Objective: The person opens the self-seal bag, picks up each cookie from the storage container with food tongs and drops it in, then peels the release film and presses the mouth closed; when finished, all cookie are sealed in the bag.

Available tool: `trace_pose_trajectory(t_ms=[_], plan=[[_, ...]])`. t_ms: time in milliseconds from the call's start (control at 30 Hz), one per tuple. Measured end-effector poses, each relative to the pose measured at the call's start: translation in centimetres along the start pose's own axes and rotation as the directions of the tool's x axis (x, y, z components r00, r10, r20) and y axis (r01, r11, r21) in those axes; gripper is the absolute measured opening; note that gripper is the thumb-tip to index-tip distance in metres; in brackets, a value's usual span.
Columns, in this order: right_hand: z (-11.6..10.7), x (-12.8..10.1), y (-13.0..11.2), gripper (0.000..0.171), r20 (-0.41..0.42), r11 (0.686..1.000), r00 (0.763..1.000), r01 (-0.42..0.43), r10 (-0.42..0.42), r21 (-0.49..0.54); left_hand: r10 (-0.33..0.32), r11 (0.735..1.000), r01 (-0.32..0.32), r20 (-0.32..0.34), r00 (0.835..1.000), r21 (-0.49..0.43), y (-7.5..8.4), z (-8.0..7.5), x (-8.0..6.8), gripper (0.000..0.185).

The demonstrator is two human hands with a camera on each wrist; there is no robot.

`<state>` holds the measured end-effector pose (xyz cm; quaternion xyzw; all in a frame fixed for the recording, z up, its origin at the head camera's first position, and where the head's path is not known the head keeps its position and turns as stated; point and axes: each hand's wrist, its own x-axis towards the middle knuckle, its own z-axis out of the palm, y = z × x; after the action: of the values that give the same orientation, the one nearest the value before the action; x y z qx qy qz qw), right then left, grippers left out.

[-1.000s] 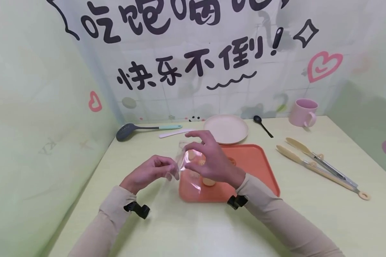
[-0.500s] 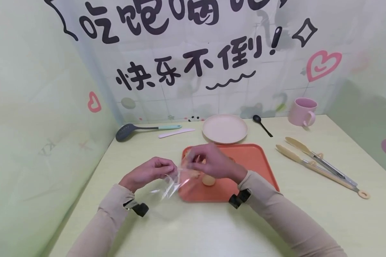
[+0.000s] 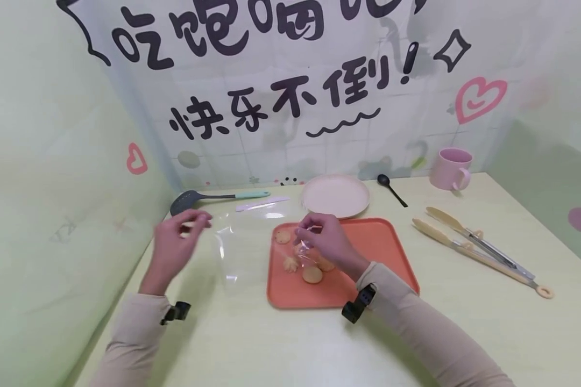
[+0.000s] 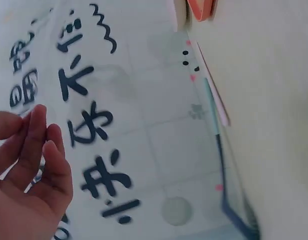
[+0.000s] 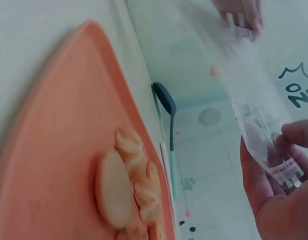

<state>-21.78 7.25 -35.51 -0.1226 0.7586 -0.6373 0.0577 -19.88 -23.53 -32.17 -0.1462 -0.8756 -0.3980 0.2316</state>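
Two hands stretch a clear plastic bag between them — the left hand pinches one end up off the table, left of the orange tray, and the right hand pinches the other end right over the tray. Cookies sit on the tray just under that right hand. Behind the tray there's a cream plate, with a slotted spoon off to its left — tongs lie to the tray's right.

Bare table lies open in front of the orange tray, while tongs block the right and a slotted spoon the back-left.
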Motion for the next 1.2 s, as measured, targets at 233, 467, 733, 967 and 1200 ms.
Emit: trace_pose_trajectory(t_ms=[233,467,733,967,1200], plan=[[2.2,-0.1,-0.1,0.006,-0.107,0.998,0.992,-0.057,0.059,0.023,0.509,0.741,-0.51,0.131,0.851,0.437,4.5,4.9,-0.1,0.024],[3.4,-0.4,0.4,0.006,-0.034,0.99,0.999,0.016,-0.011,0.138,0.41,0.859,-0.444,0.178,0.894,0.254,3.3,8.1,-0.3,0.034],[3.7,-0.5,1.1,0.009,-0.02,0.99,0.999,0.031,-0.029,0.135,0.441,0.873,-0.45,0.091,0.893,0.187,2.3,9.2,-0.6,0.011],[3.2,-0.2,1.2,0.029,0.057,0.983,0.988,-0.146,0.14,0.116,0.437,0.886,-0.419,-0.054,0.898,0.196,1.9,6.8,-0.2,0.011],[1.6,-0.7,1.5,0.032,0.227,0.982,0.957,-0.186,0.181,0.001,0.435,0.874,-0.408,-0.051,0.899,0.265,1.3,4.1,-0.3,0.013]])
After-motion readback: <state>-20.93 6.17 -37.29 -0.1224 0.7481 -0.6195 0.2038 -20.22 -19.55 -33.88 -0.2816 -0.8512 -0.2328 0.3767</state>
